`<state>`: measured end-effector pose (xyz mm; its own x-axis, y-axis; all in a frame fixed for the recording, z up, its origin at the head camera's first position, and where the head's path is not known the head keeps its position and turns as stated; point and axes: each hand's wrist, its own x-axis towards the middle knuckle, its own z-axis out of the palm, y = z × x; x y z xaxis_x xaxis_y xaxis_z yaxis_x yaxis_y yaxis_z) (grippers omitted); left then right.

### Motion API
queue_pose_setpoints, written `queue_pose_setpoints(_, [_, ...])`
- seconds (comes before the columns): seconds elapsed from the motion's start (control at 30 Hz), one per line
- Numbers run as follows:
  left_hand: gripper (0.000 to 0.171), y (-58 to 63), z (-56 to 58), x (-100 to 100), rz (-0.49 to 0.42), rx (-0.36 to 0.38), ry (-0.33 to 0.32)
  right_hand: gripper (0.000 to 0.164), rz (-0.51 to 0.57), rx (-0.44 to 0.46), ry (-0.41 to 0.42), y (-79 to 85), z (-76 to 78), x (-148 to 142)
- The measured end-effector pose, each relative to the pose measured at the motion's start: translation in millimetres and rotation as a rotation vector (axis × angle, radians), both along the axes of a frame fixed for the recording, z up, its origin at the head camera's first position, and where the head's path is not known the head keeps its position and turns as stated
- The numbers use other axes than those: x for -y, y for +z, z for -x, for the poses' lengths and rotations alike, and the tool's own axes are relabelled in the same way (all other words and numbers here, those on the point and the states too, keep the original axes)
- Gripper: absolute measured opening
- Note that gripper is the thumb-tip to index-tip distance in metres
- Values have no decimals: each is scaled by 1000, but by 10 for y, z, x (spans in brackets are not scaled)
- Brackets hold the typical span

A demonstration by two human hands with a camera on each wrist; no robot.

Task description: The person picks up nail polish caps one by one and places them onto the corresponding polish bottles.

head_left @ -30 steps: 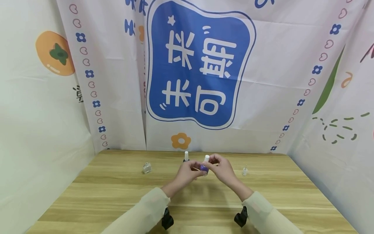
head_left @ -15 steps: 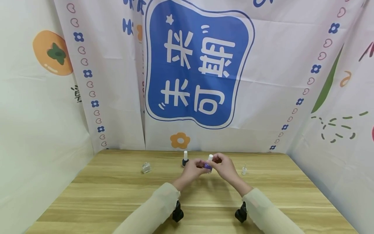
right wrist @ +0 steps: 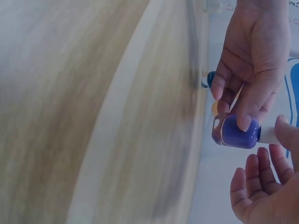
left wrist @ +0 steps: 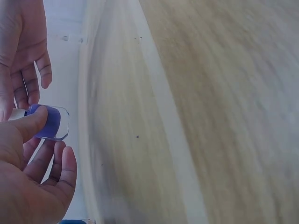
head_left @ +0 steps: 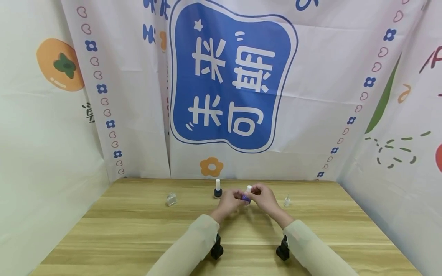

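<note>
A nail polish bottle [head_left: 246, 198] with purple polish and a white cap [head_left: 249, 188] is between the two hands, above the table. My left hand [head_left: 230, 201] pinches its glass body; in the left wrist view the thumb [left wrist: 35, 122] lies across the purple part. The right hand [head_left: 264, 198] holds the white cap between thumb and fingers, its thumb [right wrist: 286, 131] showing on the cap in the right wrist view. The bottle's clear glass base points away from the cap there. Just left of the hands stands a dark nail polish bottle [head_left: 218, 193] with a white cap.
A clear glass bottle [head_left: 171, 199] without a cap sits on the wooden table [head_left: 138, 230] at the left. To the right, a small white cap [head_left: 287, 201] stands with its thin brush upward. A printed cloth [head_left: 304, 145] hangs along the table's back edge.
Both hands stay on the purple bottle, which has shifted slightly right. The left hand has moved right, uncovering the dark bottle. The head view has drifted a little.
</note>
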<state>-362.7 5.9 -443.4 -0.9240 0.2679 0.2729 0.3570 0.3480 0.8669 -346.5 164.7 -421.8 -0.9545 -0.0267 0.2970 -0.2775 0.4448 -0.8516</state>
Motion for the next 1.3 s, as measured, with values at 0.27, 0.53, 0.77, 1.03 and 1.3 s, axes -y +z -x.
queue_pose_setpoints(0.27, [13,-33,17,-4,25,12,12,15,-20,40,1,-66,47,-28])
queue_pose_setpoints(0.53, [13,-61,26,-13,49,36,14,14,9,76,13,-120,65,-26])
queue_pose_setpoints(0.77, [13,-76,33,-22,56,34,18,14,13,97,8,-147,71,-18])
queue_pose_setpoints(1.03, [14,-69,38,-27,75,31,23,14,25,81,12,-147,76,-10])
queue_pose_setpoints(1.3, [15,-80,44,-25,71,41,16,14,12,63,29,-145,53,-12])
